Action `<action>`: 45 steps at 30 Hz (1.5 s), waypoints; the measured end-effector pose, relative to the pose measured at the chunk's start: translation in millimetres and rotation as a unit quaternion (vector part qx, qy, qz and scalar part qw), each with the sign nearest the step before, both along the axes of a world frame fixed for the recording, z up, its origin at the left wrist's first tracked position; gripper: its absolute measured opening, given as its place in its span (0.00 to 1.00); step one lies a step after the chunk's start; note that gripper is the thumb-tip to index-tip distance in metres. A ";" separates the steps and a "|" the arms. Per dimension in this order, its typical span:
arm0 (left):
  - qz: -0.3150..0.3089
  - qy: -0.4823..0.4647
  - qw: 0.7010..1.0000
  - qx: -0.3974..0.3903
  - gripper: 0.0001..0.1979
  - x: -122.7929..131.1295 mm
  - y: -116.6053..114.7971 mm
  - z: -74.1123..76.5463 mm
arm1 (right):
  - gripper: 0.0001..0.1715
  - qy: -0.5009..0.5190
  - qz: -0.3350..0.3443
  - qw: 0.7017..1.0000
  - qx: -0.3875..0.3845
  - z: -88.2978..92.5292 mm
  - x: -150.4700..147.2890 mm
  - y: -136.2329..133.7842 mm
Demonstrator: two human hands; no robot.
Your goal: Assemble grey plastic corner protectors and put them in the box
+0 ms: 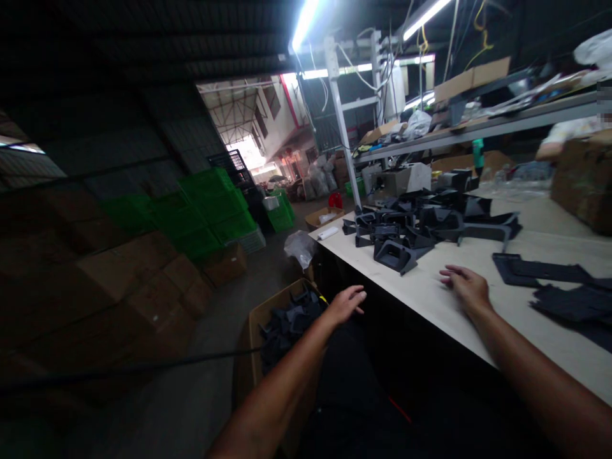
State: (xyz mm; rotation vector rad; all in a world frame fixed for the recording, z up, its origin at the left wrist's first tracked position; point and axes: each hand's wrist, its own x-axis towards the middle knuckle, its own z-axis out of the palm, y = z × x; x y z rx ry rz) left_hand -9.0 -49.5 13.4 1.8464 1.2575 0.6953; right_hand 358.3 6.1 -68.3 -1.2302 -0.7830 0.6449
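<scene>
My left hand (347, 304) hangs in the air between the bench and a cardboard box, fingers a little apart, holding nothing. Below and left of it, the open box (255, 319) contains several dark plastic parts (292, 322). Over the pale tabletop (421, 287), my right hand (466, 287) is slightly blurred, with fingers stretched out and nothing in them. Ahead of that hand lies a heap of black plastic frames (396, 252). To its right are a flat dark plastic panel (545, 269) and a stack of dark flat pieces (574, 303).
A white tube-like item (327, 233) lies near the table's far corner. A shelf (478, 131) full of clutter spans the bench. One large carton (583, 182) stands at right beside another person's arm (549, 150). Green crates (215, 204) and stacked cartons (143, 274) line the left.
</scene>
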 end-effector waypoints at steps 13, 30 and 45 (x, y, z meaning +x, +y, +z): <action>0.139 0.002 0.990 0.014 0.22 22.4 128.2 12.0 | 0.23 -0.028 -0.015 0.999 -0.030 5.9 -1.0 -9.2; 0.122 0.196 0.972 0.048 0.20 2.6 244.0 -2.1 | 0.27 -0.010 -0.003 0.999 -0.031 13.8 -3.5 -10.0; 0.017 0.329 0.926 0.184 0.26 26.1 359.9 30.8 | 0.27 -0.015 0.002 0.999 -0.042 12.2 -6.2 2.4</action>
